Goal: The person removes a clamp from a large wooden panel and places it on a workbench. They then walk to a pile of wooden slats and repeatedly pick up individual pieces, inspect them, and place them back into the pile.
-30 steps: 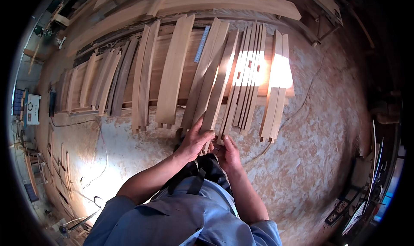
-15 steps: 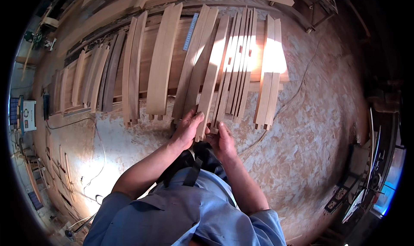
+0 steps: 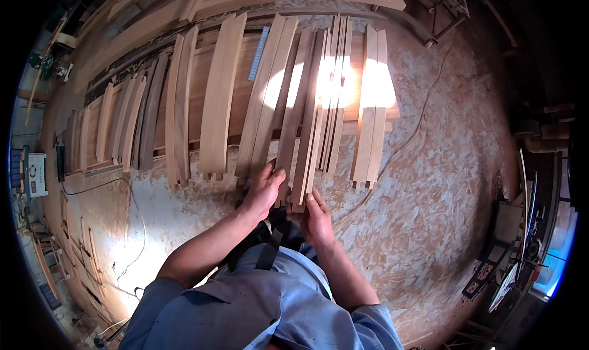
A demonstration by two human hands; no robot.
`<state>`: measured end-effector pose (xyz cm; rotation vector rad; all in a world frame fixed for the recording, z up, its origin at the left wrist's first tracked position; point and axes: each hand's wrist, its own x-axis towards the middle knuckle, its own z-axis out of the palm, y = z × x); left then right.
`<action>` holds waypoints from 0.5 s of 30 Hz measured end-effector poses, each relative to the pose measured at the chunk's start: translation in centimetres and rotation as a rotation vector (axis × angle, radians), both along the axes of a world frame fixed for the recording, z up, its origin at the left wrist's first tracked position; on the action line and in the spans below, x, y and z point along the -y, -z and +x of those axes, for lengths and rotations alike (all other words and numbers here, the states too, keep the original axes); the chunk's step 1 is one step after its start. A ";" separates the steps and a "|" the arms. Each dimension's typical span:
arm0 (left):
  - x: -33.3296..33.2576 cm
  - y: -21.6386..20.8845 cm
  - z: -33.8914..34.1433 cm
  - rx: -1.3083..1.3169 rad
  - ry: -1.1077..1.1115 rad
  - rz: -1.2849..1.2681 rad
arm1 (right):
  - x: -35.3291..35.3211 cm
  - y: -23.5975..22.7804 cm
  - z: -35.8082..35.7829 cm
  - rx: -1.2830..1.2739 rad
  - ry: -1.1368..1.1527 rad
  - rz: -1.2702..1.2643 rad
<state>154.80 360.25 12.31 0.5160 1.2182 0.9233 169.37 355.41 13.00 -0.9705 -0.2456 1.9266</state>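
Observation:
My left hand (image 3: 265, 189) is closed around the near end of a brown wooden strip (image 3: 291, 138) with tenons cut at its end. Just to its right, my right hand (image 3: 317, 218) grips the near end of a second, grooved wooden strip (image 3: 305, 166), its fingers partly hidden beneath. The two strips lie side by side, pointing away from me, and the grooved one reaches closer to my body. Left of my left hand rests a wider pale board (image 3: 257, 116). Several narrow grooved strips (image 3: 335, 123) sit right beyond my right hand.
More wooden pieces (image 3: 221, 104) lie in a row across the bench, with a pale blue ruler (image 3: 258, 54) between two. Grooved boards (image 3: 369, 129) stand at the row's right end. A cable (image 3: 402, 142) crosses the stained floor (image 3: 429, 227). A white-fronted box (image 3: 37, 175) is at far left.
The grooved strip in my right hand has come closer to me and up against the strip in my left hand. The view has shifted slightly.

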 end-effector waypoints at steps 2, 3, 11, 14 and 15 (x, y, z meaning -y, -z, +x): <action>0.2 0.4 0.3 0.016 -0.007 0.013 | -0.1 -0.5 0.3 -0.092 -0.020 0.016; 0.1 0.6 0.5 0.031 -0.007 0.030 | -0.2 -0.6 0.4 -0.097 -0.029 0.011; -1.7 1.3 1.3 -0.188 0.071 -0.072 | -0.1 -0.6 0.8 -0.211 -0.068 -0.009; -1.6 1.9 1.6 -0.191 0.041 -0.064 | -0.4 -1.0 0.8 -0.213 -0.077 -0.020; -1.5 1.9 1.7 -0.161 0.023 -0.044 | -0.4 -0.9 0.8 -0.202 -0.078 -0.013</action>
